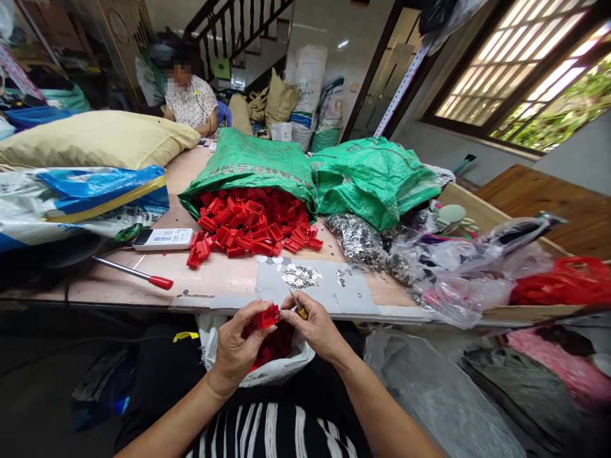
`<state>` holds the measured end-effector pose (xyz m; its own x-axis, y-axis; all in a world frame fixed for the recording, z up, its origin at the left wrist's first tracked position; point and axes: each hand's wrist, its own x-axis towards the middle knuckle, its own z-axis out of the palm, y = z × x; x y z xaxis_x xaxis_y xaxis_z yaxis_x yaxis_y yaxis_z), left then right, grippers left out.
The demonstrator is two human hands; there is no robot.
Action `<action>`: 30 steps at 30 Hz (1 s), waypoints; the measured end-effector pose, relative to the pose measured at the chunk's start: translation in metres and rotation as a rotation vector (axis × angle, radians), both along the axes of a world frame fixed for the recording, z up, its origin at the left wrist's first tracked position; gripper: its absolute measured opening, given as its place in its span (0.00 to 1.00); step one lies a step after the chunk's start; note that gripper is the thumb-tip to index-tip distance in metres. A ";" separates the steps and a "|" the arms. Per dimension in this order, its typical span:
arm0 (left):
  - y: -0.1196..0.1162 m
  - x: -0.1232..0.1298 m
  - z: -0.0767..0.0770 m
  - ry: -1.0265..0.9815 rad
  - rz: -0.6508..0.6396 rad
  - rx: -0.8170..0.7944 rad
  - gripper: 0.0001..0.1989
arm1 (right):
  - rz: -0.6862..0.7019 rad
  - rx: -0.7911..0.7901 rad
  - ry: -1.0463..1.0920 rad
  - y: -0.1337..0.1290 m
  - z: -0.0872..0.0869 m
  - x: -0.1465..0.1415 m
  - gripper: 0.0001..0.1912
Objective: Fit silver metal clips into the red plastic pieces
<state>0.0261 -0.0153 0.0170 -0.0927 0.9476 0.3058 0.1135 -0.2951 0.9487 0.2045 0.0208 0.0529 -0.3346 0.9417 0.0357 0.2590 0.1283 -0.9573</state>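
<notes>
My left hand [233,343] pinches a small red plastic housing [268,316] between thumb and fingers. In my right hand [315,327] is a pointed awl-like tool [300,308] with a yellow handle, its thin tip pointing up and left. The right fingertips meet the right end of the housing; a tiny metal bit seems to be there, too small to make out. Below both hands, a white sack [281,372] on my lap holds several more red parts. Small flat silvery metal pieces [301,275] lie on a grey sheet [329,296] at the table's front.
Red parts [252,222] spill from a green sack [262,162]. To its right are another green sack [377,178], a clear bag of metal pieces [358,238] and plastic bags. A red-tipped lever [160,282] and a white box [165,238] stand left. A person [191,95] sits across.
</notes>
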 end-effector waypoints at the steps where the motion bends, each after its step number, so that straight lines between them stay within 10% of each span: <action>1: 0.000 0.000 0.000 0.010 0.002 0.011 0.17 | 0.004 -0.008 0.004 0.000 -0.001 -0.001 0.09; 30: 0.002 0.002 -0.008 -0.171 -0.131 -0.066 0.14 | 0.034 -0.244 0.171 0.007 -0.018 0.006 0.20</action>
